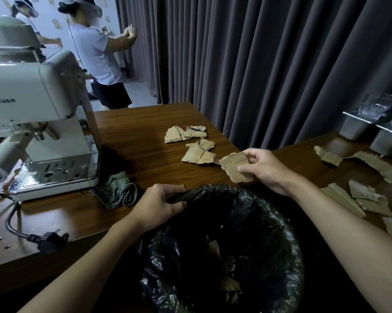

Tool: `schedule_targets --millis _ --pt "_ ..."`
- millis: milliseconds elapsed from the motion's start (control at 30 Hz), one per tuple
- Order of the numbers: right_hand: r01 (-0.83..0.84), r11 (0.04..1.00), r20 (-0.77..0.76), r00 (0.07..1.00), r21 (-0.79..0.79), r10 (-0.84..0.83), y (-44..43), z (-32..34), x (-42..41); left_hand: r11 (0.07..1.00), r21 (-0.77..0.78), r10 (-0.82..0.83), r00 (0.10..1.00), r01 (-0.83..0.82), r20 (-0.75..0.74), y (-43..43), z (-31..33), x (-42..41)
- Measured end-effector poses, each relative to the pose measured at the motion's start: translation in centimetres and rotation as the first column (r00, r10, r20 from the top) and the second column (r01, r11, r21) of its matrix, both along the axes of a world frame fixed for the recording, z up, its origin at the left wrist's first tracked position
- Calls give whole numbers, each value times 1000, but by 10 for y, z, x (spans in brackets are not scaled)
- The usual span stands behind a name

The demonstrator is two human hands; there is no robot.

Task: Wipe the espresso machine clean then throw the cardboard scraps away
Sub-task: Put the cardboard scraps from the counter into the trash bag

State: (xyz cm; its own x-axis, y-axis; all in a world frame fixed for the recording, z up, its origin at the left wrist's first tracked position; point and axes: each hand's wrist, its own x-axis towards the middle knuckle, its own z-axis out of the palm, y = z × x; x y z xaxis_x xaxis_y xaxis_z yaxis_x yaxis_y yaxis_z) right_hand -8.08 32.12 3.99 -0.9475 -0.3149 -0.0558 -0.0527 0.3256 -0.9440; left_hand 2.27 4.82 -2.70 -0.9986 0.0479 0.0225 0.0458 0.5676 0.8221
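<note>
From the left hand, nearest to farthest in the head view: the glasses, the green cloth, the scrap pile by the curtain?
1. green cloth, just left of the left hand.
2. scrap pile, farther back on the table.
3. glasses, far right.

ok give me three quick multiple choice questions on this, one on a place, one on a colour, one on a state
1. Where does the green cloth lie? A) on the floor B) on the table beside the espresso machine C) on a chair
2. What colour is the bin bag? A) white B) blue C) black
3. What is the right hand doing? A) pinching a cardboard scrap B) hanging empty C) gripping a cup
Answers: 1 B, it sits bunched by the machine's base; 2 C, the plastic is glossy black; 3 A, thumb and fingers clamp the scrap.
</note>
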Motion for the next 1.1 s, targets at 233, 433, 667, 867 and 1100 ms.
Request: schedule_targets --millis 233,433,667,867,1100 --pt "-267 944 60 964 193 260 -3 6 5 1000 -1 11 1000 -11 -11 1 0 1" --pt "-163 867 -92 968 472 232 -35 -17 -26 1000 -21 18 1000 -19 -16 0 0 0" --pt "-151 724 -66 963 673 263 -53 -25 -37 999 -37 14 999 -15 -31 0 -2 0" --pt "-86 674 -100 967 734 232 -45 -30 -35 1000 -21 20 999 -21 -42 0 -3 0" --pt "54 750 -197 975 659 103 -45 -31 -37 1000 -22 15 999 -16 -49 2 -1 2"
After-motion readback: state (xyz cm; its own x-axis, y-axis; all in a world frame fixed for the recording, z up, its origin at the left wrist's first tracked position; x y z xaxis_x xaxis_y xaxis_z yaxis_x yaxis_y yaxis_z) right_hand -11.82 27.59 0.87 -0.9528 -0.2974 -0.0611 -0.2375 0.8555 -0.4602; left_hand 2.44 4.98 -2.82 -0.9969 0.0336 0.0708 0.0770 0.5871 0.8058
